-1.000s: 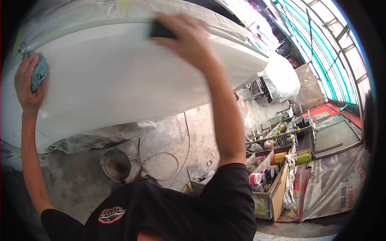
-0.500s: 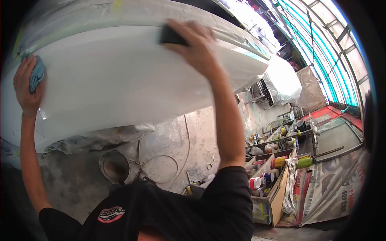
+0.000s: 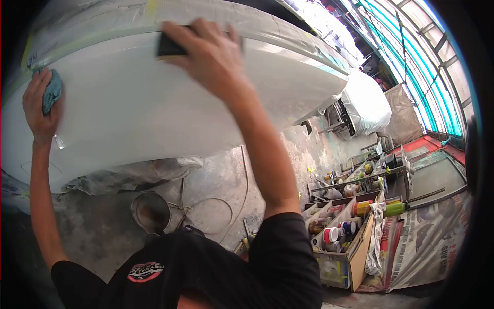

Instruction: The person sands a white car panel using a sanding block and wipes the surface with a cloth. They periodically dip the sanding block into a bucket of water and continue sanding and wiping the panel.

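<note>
A white car body panel (image 3: 123, 108) spans the upper left of the head view, its upper edge bordered by masking plastic (image 3: 103, 23). My right hand (image 3: 213, 56) grips a black sanding block (image 3: 172, 42) against the panel near that upper edge; the hand is slightly blurred. At the far left, my left hand (image 3: 38, 105) is closed around a crumpled blue cloth (image 3: 52, 91) and rests on the panel. Part of the block lies hidden under my right fingers.
Below the panel, a round metal bucket (image 3: 150, 212) stands on the concrete floor (image 3: 206, 180) beside a looped hose (image 3: 231, 206). To the right, a wooden rack (image 3: 355, 257) holds several paint cans (image 3: 330, 235). Behind it lies a framed glass pane (image 3: 437, 177).
My right hand has slid left along the panel's upper edge with the sanding block. My left hand keeps the cloth at nearly the same place. The view has shifted slightly.
</note>
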Demonstrator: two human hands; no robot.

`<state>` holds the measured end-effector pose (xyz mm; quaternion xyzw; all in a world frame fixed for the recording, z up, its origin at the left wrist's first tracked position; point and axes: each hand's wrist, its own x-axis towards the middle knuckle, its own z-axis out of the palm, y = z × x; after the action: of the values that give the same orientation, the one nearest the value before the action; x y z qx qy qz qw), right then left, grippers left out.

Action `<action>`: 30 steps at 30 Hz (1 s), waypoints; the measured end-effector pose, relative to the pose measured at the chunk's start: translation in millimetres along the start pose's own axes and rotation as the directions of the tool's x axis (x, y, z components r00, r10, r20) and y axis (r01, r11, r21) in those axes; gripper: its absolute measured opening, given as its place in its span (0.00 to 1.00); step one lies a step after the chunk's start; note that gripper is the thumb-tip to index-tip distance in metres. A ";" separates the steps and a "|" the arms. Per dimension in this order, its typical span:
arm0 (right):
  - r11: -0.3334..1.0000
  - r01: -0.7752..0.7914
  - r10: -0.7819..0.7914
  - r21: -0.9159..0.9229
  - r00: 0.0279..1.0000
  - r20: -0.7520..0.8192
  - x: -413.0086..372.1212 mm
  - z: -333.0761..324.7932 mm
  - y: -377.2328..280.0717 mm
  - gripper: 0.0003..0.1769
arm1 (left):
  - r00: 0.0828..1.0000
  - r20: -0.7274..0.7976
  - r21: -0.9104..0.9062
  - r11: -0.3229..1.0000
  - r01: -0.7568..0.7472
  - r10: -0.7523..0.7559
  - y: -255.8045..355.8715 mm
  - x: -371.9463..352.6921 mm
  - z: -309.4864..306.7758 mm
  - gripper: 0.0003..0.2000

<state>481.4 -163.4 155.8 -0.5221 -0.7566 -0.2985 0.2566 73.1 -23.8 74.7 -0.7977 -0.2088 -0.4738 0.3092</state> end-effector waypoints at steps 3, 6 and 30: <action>0.980 -0.186 0.187 0.066 0.982 -0.022 -53.8 -21.0 97.4 0.36 | 1.000 -0.019 0.004 1.000 0.009 -0.009 4.0 -4.7 -0.7 0.21; 0.953 -0.292 0.298 0.082 0.952 -0.068 -97.7 -38.9 148.1 0.33 | 0.998 -0.031 0.028 0.998 0.052 -0.051 11.4 -1.5 1.6 0.21; 0.416 -0.835 0.853 0.359 0.496 0.164 -395.9 -48.4 113.5 0.27 | 0.993 -0.016 0.061 0.991 0.119 -0.118 45.9 23.9 9.9 0.20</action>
<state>720.1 -419.0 -67.1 -0.7609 -0.4287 0.0178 0.4868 119.1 -49.1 78.7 -0.7711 -0.2685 -0.4894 0.3061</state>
